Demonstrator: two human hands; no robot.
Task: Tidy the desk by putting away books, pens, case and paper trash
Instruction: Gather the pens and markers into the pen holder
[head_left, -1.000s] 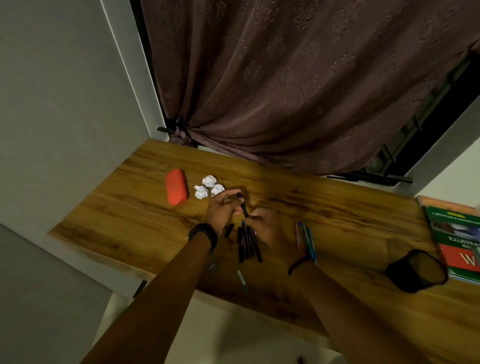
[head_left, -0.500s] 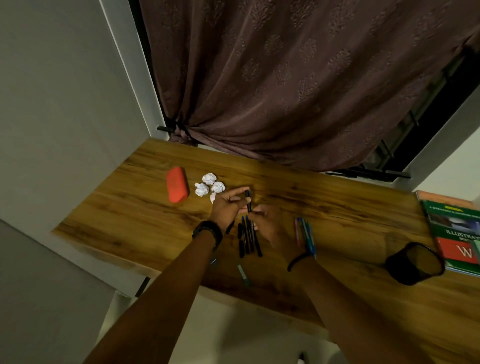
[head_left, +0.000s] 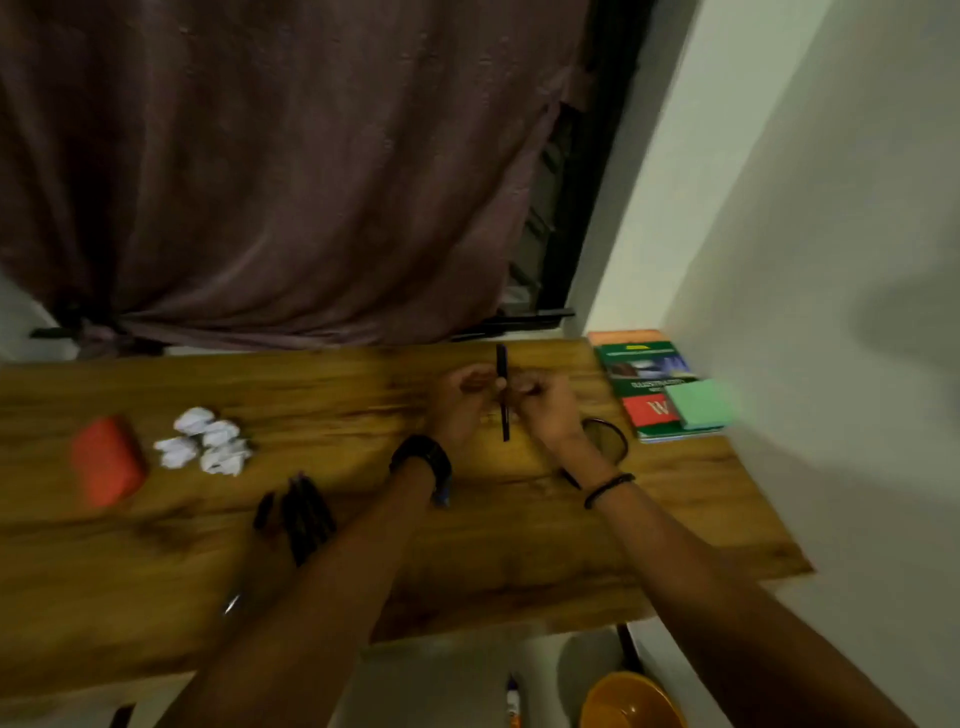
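My left hand (head_left: 457, 402) and my right hand (head_left: 550, 408) meet over the right part of the wooden desk (head_left: 363, 582), both closed on one upright black pen (head_left: 502, 389). Just behind my right wrist shows the rim of a black mesh pen holder (head_left: 615, 441). Several black pens (head_left: 298, 512) lie in a bundle at the left centre. Crumpled white paper balls (head_left: 208, 439) sit further left, beside an orange-red case (head_left: 106, 462). A stack of books (head_left: 649, 384) with a green pad (head_left: 701, 402) on top rests at the desk's right end.
A dark curtain (head_left: 285, 182) hangs behind the desk and a white wall (head_left: 831, 260) closes the right side. Below the front edge, on the floor, are an orange bowl (head_left: 631, 701) and a small marker (head_left: 513, 699). A blue pen (head_left: 441, 493) peeks out under my left wrist.
The view has swung to the right. Both hands have carried the black pen rightward from the pen bundle to beside the mesh holder; the bundle, paper balls and case stay put.
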